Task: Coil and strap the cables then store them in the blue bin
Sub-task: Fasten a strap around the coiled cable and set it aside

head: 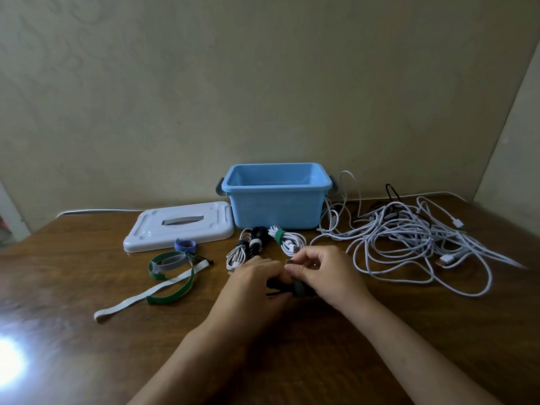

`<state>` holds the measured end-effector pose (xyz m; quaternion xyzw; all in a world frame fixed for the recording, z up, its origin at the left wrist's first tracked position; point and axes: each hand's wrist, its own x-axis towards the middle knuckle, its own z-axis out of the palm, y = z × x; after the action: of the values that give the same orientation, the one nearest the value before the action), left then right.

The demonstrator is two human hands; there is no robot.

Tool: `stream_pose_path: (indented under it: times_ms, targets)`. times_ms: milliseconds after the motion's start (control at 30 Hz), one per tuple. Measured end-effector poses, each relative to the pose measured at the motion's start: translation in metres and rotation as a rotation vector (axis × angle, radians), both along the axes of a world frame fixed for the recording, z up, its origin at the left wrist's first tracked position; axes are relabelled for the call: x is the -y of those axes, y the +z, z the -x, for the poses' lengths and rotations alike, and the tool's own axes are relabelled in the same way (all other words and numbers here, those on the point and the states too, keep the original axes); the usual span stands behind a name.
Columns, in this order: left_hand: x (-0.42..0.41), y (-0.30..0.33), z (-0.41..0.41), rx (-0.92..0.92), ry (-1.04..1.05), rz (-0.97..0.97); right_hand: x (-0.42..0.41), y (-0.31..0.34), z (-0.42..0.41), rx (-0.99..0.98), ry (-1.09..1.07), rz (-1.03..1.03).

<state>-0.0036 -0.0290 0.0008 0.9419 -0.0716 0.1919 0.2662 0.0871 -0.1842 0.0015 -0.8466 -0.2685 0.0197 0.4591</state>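
Note:
The blue bin (274, 210) stands open at the back of the wooden table. In front of it lie three strapped bundles: a white cable coil (238, 252), a black coil (256, 239) with a white strap, and a white coil with a green strap (287, 239). My left hand (257, 280) grips a coiled black cable (276, 285) near the table's middle. My right hand (323, 273) pinches a dark grey strap (299, 287) wrapped around that coil. A tangle of loose white cables (409, 238) spreads to the right of the bin.
The bin's white lid (178, 226) lies flat left of the bin. Loose straps lie in front of the lid: a rolled blue one (185, 244), green ones (175, 296) and a white one (140, 296). A bright glare (8, 361) marks the table's near left corner.

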Motion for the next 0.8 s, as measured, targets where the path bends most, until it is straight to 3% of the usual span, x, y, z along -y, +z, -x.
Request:
stream_pose_path:
  times_ms: [167, 400, 533, 667, 800]
  targets:
    - [-0.004, -0.006, -0.003, 0.154, -0.022, -0.051, -0.002, -0.003, -0.004, -0.136, 0.009, -0.126]
    - [-0.002, -0.006, -0.002, 0.268, 0.045, -0.114, 0.004, 0.003, -0.004, -0.344, 0.102, -0.111]
    - [-0.003, -0.006, -0.004, 0.128, 0.121, -0.06, 0.003, 0.006, 0.003, -0.383, 0.108, -0.207]
    - [-0.011, 0.002, -0.006, -0.016, 0.113, 0.098, 0.0, 0.003, 0.002, -0.163, 0.04, -0.177]
    - [-0.018, 0.01, -0.004, -0.2, 0.122, 0.292, 0.003, 0.005, 0.002, -0.093, 0.078, -0.266]
